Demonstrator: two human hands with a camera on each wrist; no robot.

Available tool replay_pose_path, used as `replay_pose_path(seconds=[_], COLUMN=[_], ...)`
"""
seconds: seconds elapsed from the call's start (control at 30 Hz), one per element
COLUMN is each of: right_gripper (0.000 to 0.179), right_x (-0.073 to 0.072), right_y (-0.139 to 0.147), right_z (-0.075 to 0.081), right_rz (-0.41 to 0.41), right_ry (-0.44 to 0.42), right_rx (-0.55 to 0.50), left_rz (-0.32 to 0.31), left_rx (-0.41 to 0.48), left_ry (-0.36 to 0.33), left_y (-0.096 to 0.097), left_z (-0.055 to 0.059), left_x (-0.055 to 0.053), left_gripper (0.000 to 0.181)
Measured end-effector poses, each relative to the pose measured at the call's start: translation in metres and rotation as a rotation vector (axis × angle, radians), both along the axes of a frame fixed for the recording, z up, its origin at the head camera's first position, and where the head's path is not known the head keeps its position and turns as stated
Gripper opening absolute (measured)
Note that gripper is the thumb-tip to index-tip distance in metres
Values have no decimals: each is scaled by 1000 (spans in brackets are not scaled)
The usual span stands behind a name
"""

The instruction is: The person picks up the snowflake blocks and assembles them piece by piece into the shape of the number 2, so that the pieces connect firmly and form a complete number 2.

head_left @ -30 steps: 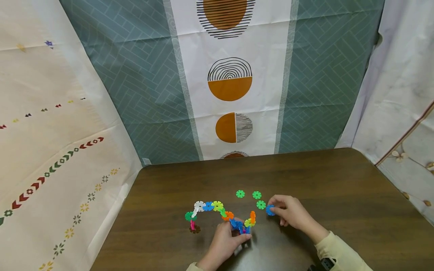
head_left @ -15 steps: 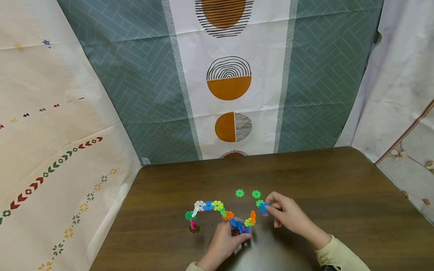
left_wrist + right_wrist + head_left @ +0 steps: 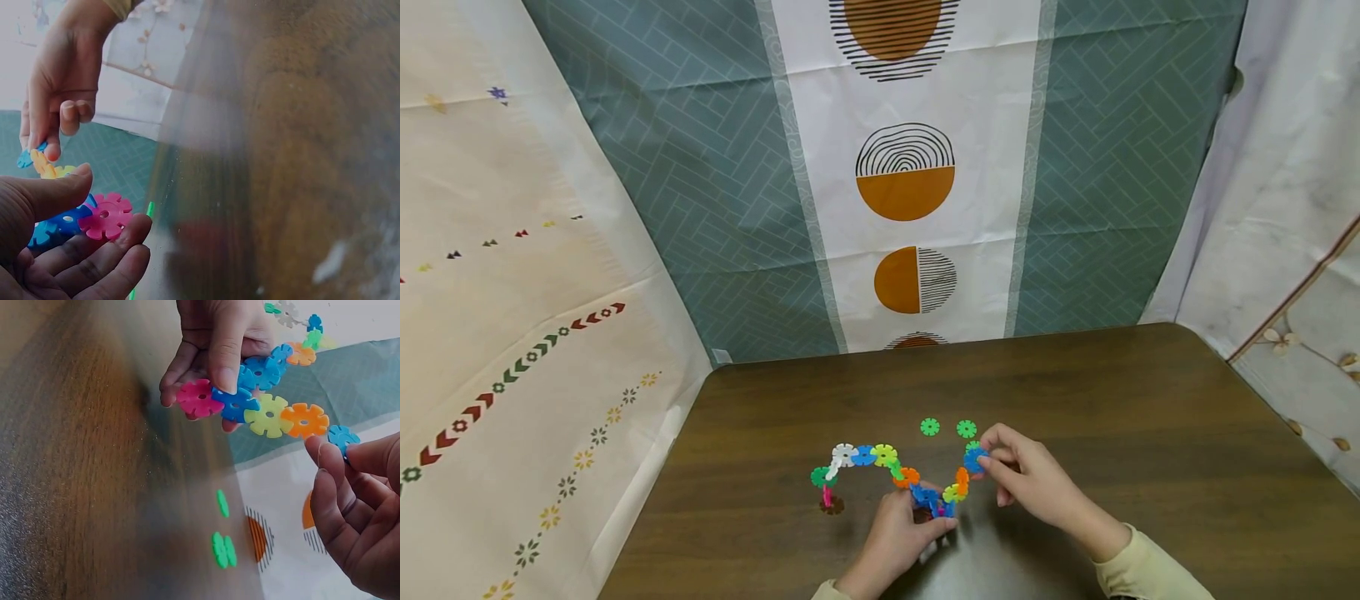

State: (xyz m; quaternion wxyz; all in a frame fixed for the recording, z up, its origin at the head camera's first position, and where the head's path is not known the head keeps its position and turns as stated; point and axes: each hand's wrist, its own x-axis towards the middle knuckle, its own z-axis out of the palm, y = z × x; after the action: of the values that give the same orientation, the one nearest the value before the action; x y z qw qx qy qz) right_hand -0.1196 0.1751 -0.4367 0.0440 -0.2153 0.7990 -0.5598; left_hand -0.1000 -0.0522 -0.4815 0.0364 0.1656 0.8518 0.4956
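Note:
A chain of notched, flower-shaped plastic discs [image 3: 884,455] in many colours curves across the near part of the table. My left hand [image 3: 891,533] grips it close to its right end, with the thumb on a blue disc [image 3: 236,406] and a pink disc [image 3: 106,215] beside it. From there a yellow disc [image 3: 269,415] leads to an orange disc [image 3: 305,422] at the tip. My right hand [image 3: 1037,479] pinches a single blue disc [image 3: 342,435] between thumb and fingers. In the right wrist view this disc is right at the edge of the orange one.
Beyond the right hand lie loose green discs, one at the left [image 3: 929,427], one at the right [image 3: 966,428], and one partly hidden [image 3: 972,446]. The brown wooden table [image 3: 760,533] reaches back to a patterned cloth [image 3: 745,208]. More cloth hangs at both sides.
My right hand has moved left with the blue disc, past a green disc and up to the chain's orange end. The left hand has kept its grip in about the same place.

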Motion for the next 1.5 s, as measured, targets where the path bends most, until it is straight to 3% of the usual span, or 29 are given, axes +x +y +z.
replay_pose_path(seconds=[0.5,1.0,1.27,1.5], right_gripper=[4,9,6,15], right_x=[1,3,0,-14], right_y=[-4,-13,-11,-3], right_z=[-6,-14,-13,-20], right_rz=[22,-59,-80,-171], right_ry=[142,288,230,148], right_rx=[78,138,162,198], left_rz=[6,33,43,39], left_rx=[-15,13,18,59], left_ry=[8,-24,-42,-42], left_y=[0,0,-3,-3], left_z=[-1,-3,-5,-4], left_x=[0,0,-2,-2], left_gripper=[20,21,23,22])
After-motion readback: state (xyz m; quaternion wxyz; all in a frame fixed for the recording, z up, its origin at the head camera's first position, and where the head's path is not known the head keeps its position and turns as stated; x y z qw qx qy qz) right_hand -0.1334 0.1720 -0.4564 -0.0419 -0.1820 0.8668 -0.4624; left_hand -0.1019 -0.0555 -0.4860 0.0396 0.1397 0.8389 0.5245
